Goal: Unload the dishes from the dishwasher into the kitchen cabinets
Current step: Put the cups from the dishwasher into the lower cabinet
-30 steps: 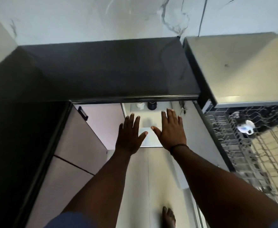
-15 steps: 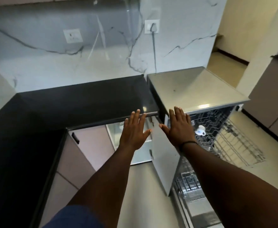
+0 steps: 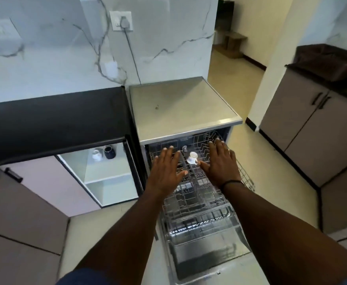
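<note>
left hand [image 3: 167, 169], right hand [image 3: 219, 163]: fingers spread, holding nothing | white cup [image 3: 192, 157]: small, handled, upturned in rack [image 3: 197, 194]

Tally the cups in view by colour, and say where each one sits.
White cups: 2, one in the dishwasher rack, one on the cabinet shelf
Dark cups: 1, on the cabinet shelf beside the white one
Total: 3 cups
</note>
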